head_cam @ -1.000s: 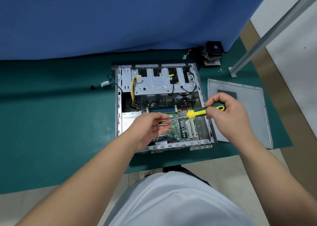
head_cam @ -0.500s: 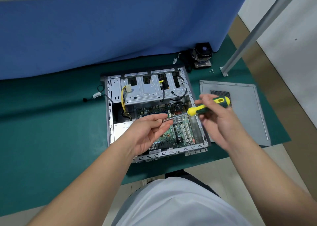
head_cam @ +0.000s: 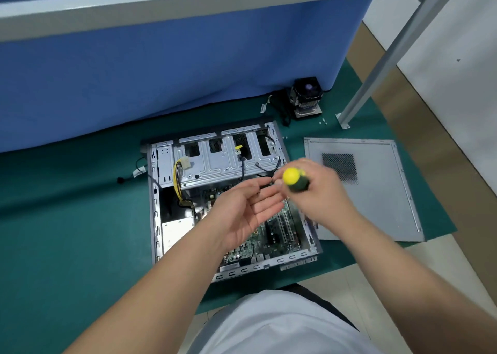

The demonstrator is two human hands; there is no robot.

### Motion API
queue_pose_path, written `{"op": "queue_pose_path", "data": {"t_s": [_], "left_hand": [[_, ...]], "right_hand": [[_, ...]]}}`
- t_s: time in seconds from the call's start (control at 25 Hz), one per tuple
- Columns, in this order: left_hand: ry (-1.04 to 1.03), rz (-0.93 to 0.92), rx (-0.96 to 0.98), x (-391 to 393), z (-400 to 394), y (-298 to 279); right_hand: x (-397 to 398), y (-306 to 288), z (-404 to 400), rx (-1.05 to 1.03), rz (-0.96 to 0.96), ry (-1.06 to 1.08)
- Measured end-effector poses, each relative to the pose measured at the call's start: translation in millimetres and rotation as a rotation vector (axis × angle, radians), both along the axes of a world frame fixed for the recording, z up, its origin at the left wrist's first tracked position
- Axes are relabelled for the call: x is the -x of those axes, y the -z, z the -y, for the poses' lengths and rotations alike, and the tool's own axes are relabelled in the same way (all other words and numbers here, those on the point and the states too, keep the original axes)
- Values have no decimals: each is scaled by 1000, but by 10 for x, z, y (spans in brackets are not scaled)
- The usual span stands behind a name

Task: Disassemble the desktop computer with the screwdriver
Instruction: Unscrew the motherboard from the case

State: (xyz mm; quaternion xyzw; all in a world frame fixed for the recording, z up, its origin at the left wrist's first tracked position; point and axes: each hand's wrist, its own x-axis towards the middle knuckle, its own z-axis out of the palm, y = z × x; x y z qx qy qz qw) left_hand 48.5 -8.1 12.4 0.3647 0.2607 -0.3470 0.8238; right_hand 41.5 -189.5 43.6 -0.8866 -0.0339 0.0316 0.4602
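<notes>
The open desktop computer case (head_cam: pixel 158 205) lies on its side on the green mat, its green motherboard (head_cam: pixel 279 232) and silver drive cage (head_cam: pixel 223 162) exposed. My right hand (head_cam: pixel 320 195) grips the yellow and green screwdriver (head_cam: pixel 294 179) above the case, the handle's butt end turned toward the camera and its shaft hidden. My left hand (head_cam: pixel 244 213) hovers palm up over the motherboard, fingers nearly straight, their tips close to the right hand. Whether the palm holds a screw cannot be made out.
The removed grey side panel (head_cam: pixel 376 205) lies right of the case. A CPU cooler with fan (head_cam: pixel 306 98) stands at the back right with small screws (head_cam: pixel 322 121) beside it. A metal frame leg (head_cam: pixel 376 68) rises on the right. A blue curtain (head_cam: pixel 161 71) hangs behind.
My right hand has swung the screwdriver from lying sideways to pointing its butt at the camera. My left hand let go of the shaft tip and opened palm up. The view has tilted upward.
</notes>
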Motion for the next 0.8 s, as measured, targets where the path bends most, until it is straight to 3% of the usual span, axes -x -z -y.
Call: {"op": "queue_pose_path", "data": {"t_s": [0.32,0.6,0.68,0.8], "left_hand": [[43,15,-177,-264,390,-11],[182,111,-365,-537,579,78],[223,219,-487,-666,582,114],[348,658,-967,-916,413,274]], "right_hand": [[-117,322,25,155,64,-44],[-339,524,232,85,68,3],[-473,595,314,77,44,51],[-852,784,566,105,-61,203]]}}
